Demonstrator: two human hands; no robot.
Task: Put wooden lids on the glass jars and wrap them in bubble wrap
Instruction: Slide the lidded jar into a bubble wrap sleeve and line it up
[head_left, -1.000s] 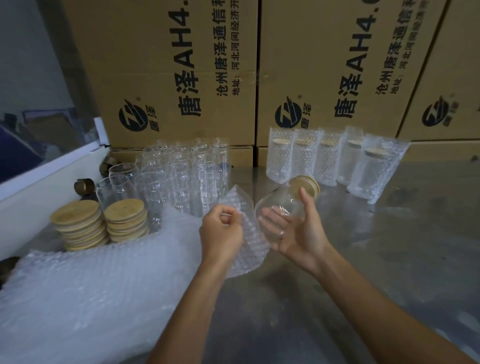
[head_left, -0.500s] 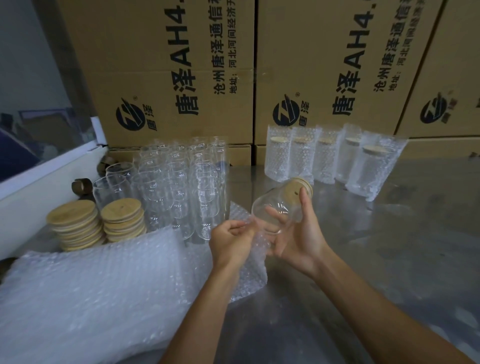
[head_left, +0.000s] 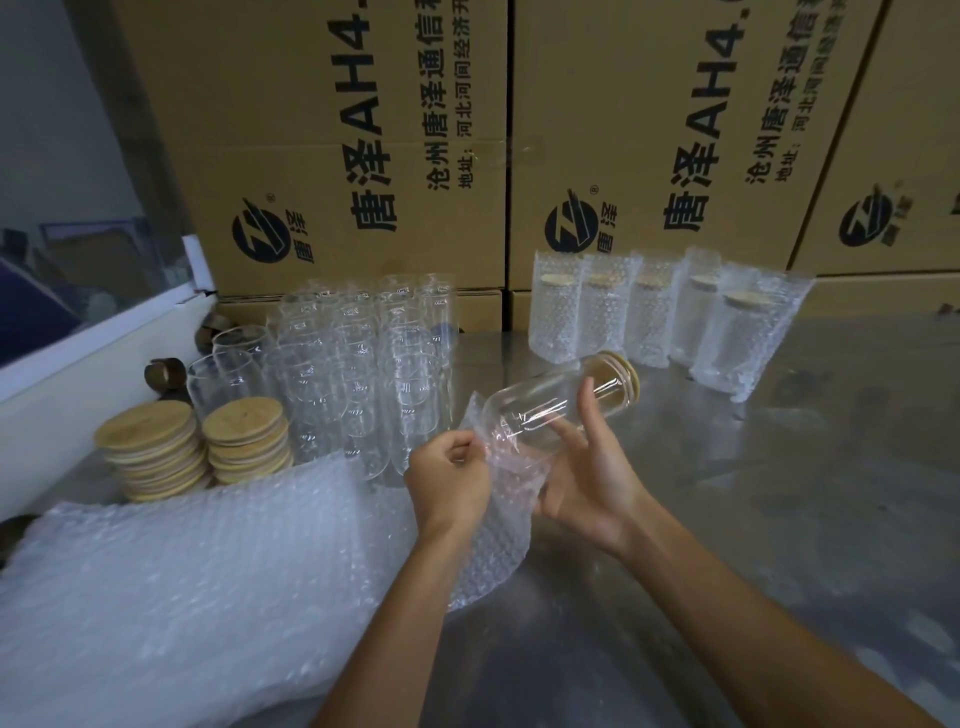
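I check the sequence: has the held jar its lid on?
On: a wooden lid caps the jar held by the right hand.

- Counter: open jars clustered left-centre, before the boxes.
- Lid stacks left of those jars.
- Bubble wrap pile near-left.
- Wrapped jars in a row, back right.

Clear glass jar, centre frame: pale tan wooden lid. Translucent white bubble wrap, lower left, dotted texture. Brown cardboard boxes, top, black lettering. Grey metal table.
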